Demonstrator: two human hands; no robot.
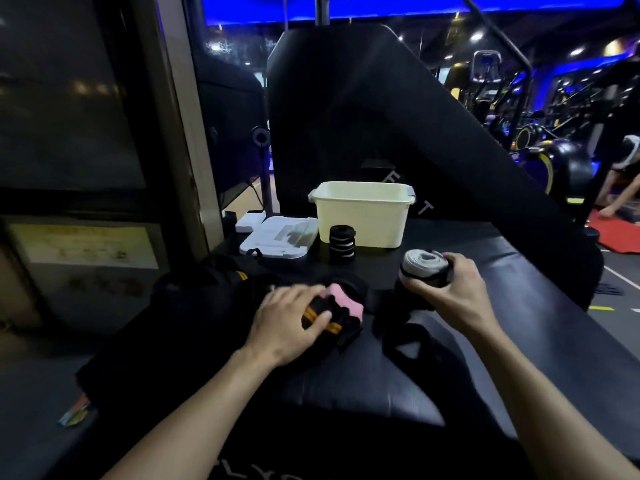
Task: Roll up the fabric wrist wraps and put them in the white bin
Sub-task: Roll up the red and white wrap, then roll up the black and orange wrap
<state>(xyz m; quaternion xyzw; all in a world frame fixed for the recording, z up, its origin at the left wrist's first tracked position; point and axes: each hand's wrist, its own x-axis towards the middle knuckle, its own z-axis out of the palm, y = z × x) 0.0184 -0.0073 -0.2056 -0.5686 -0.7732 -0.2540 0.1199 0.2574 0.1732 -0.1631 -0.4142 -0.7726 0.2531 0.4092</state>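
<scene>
**One roll in hand, loose wraps near, bin beyond**

Nearest, the left hand (pixel 291 318) lies curled over a loose wrap (pixel 334 315), black with orange stripes and a pink patch, likely pinning it on the black pad (pixel 519 306) for rolling. Beside it, the right hand (pixel 450 289) grips a grey-and-black roll (pixel 424 266) upright by its side, probably to keep it from uncoiling. A second black-and-white roll (pixel 342 242) stands just before the white bin (pixel 362 216). A white lid (pixel 278 237) lies left of the bin. Count: two rolls, one bin, one lid; loose wraps too dark to count. Bin contents hidden.
</scene>
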